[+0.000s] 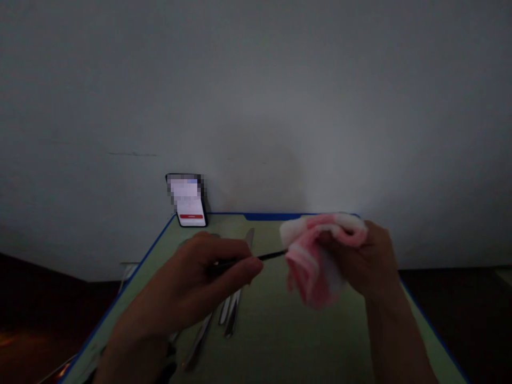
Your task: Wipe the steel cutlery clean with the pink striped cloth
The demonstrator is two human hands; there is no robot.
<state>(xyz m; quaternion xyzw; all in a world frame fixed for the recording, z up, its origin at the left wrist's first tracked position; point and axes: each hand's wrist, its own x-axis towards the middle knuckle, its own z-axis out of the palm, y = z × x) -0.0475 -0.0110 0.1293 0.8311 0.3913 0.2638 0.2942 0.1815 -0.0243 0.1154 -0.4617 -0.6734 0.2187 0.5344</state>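
Observation:
My left hand (pixel 212 272) is closed around a thin, dark piece of cutlery (pixel 274 256), pinched between thumb and fingers. Its far end disappears into a pink-and-white cloth (pixel 316 261), so its exact kind cannot be made out. My right hand (pixel 368 256) grips the bunched cloth around that end, with most of its fingers covered by the folds. Below and behind my left hand, several metal pieces of cutlery lie on the table, among them a table knife (pixel 232 314) whose blade points toward the wall.
A lit phone (pixel 188 200) leans against the wall (pixel 320 106) at the table's back left corner. The pale green table (pixel 280 341) has a blue edge and stands against the wall. Dark floor shows on both sides.

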